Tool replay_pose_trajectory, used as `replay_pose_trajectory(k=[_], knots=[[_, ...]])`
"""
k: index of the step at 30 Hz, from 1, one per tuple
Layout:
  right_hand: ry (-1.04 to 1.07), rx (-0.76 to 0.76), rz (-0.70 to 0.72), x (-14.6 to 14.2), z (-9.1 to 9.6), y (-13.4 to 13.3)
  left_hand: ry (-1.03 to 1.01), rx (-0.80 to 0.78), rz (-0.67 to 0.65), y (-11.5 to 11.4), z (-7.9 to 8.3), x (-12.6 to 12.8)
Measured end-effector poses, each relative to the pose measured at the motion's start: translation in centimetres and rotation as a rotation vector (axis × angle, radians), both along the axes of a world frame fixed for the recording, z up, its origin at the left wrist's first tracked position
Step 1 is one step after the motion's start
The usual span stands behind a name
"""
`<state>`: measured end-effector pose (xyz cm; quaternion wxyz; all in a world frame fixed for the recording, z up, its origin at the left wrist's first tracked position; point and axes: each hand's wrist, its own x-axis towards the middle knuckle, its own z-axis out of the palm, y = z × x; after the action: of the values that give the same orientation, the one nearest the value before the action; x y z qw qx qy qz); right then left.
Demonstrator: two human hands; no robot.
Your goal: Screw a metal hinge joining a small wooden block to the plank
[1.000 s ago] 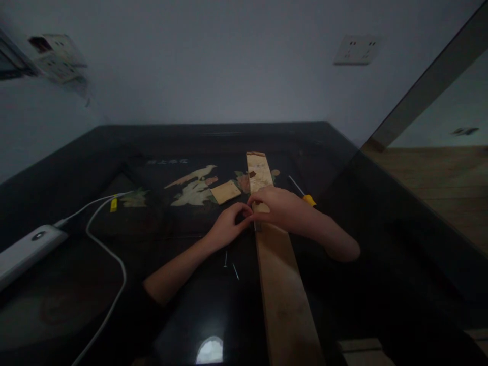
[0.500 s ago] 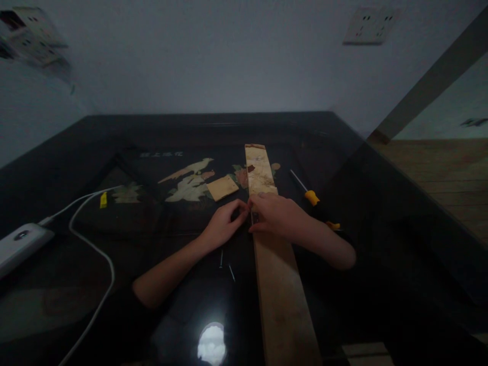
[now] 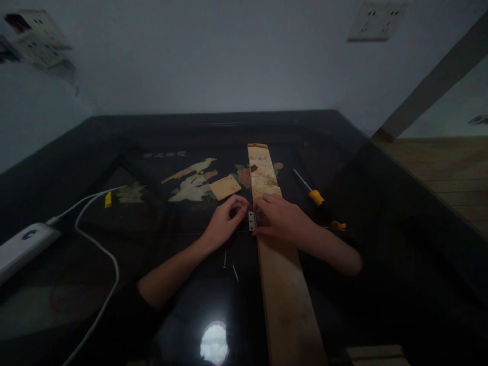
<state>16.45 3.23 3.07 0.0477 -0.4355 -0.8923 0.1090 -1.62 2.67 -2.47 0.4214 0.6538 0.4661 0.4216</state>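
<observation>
A long wooden board [image 3: 288, 295] lies lengthwise on the dark glossy table. At its left edge sits a small metal hinge [image 3: 252, 221], one leaf with holes sticking out past the wood. My right hand [image 3: 280, 216] rests over the board, thumb and fingers closed around the hinge and partly covering it. My left hand [image 3: 229, 217] is just left of the board, thumb and fingertips pinched together near the hinge's upper end. Whatever sits between those fingertips is too small to make out. Two screws [image 3: 224, 260] lie on the table below my left hand.
A screwdriver with a yellow handle [image 3: 316, 197] lies right of the board, and another yellow-handled tool [image 3: 337, 225] is nearer my right forearm. A small square wood piece [image 3: 225, 188] lies left of the board. A white power strip [image 3: 28, 249] with a cable is at the left.
The hinge's left leaf now shows beyond the board's edge, where it was mostly covered before. My hands stay almost in place; the whole view has shifted slightly.
</observation>
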Motion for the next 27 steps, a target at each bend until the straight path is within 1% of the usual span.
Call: replay_pose_trajectory(k=[4, 8, 12, 16, 19, 23, 25, 27], knots=[[0.006, 0.004, 0.006, 0.1, -0.2, 0.1, -0.016, -0.001, 0.012, -0.1, 0.0, -0.1], [0.016, -0.001, 0.032, 0.1, -0.2, 0.2, 0.011, 0.021, 0.025, -0.2, 0.2, -0.1], [0.028, 0.009, 0.051, 0.2, -0.1, 0.2, 0.082, 0.036, 0.028, -0.4, 0.6, 0.0], [0.041, 0.027, 0.061, 0.3, -0.2, 0.2, 0.217, 0.119, 0.037, -0.1, 1.1, -0.4], [0.049, 0.021, 0.058, 0.3, -0.4, 0.2, 0.357, 0.231, 0.084, 1.1, 1.2, -1.6], [0.057, 0.014, 0.061, 0.3, -0.5, 0.3, 0.646, 0.346, 0.215, 3.7, 0.5, -3.9], [0.055, 0.012, 0.061, 0.3, -0.6, 0.3, 0.746, 0.332, 0.280, 4.6, -0.1, -4.8], [0.049, 0.015, 0.058, 0.3, -0.6, 0.3, 0.811, 0.281, 0.319, 5.2, -0.6, -5.1]])
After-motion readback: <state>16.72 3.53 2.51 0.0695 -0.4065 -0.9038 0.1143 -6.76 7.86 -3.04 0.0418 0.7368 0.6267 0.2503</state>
